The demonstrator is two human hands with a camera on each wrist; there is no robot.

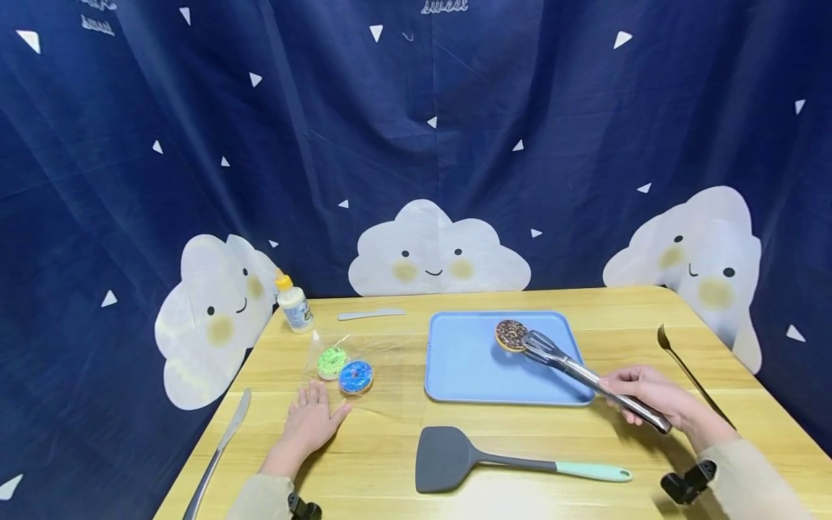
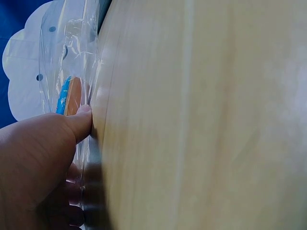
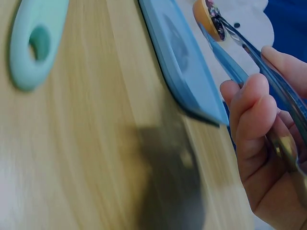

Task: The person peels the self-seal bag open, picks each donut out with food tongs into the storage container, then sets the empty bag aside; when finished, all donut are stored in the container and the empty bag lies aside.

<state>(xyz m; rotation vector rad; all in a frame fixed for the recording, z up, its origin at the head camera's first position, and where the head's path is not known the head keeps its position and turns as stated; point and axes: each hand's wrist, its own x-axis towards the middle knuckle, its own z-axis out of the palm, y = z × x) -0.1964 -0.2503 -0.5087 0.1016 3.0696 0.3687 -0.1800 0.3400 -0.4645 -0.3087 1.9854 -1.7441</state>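
Observation:
My right hand [image 1: 650, 397] grips metal tongs [image 1: 578, 372] with its fingers curled round them. A chocolate-topped toy donut [image 1: 510, 335] is pinched in the tongs' tips, raised over the blue tray [image 1: 468, 368]; the right wrist view shows the donut [image 3: 208, 19] apart from the tray. My left hand [image 1: 312, 422] lies with fingers extended at the near edge of a clear plastic bag [image 1: 396, 375]. Inside or under the film lie a green donut [image 1: 332, 363] and a blue donut [image 1: 355, 377], just beyond the fingertips. In the left wrist view, the thumb touches the film [image 2: 72, 43].
A black spatula with a mint handle [image 1: 455, 458] lies in front of the tray. At the left is a table knife [image 1: 217, 455]; a glue bottle [image 1: 295, 307] and a pale plastic knife [image 1: 371, 314] are at the back. A dark long-handled spoon [image 1: 689, 368] lies on the right.

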